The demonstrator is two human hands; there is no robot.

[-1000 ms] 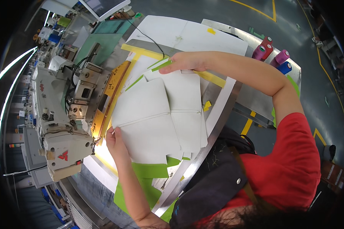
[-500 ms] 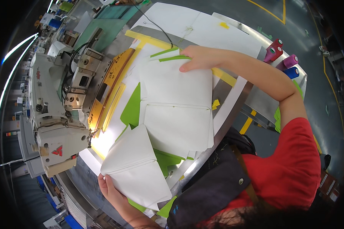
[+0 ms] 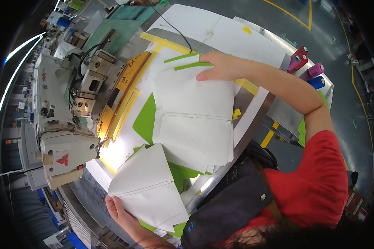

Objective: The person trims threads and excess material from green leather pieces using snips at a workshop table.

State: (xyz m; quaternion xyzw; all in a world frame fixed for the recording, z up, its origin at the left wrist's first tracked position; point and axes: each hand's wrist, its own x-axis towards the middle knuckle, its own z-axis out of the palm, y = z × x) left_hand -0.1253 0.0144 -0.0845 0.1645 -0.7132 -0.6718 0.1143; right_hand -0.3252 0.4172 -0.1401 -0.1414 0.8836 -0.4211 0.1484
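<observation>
A large sewn panel (image 3: 195, 139), white on its upper face with a seam across it, spreads over the worktable. My right hand (image 3: 220, 66) grips its far edge by the green strips (image 3: 193, 65), thumb on top and the other fingers partly hidden. Nearer to me on the left lies a second white seamed panel (image 3: 151, 178), its left edge raised and pinched between the thumb and fingers of my left hand (image 3: 124, 216). Bright green material (image 3: 145, 119) shows from under both panels. Whether the two panels are joined underneath, I cannot tell.
A white sewing machine (image 3: 64, 145) stands at the left, its lamp lighting the table beside a yellow curved guide (image 3: 124, 89). White sheets (image 3: 232, 37) cover the far table. Red, purple and blue thread cones (image 3: 309, 70) stand at the right. A dark cable hangs toward the panel.
My left hand and the nearer panel have come slightly toward me, so the panel's upper corner sits lower. My right hand keeps its hold on the larger panel.
</observation>
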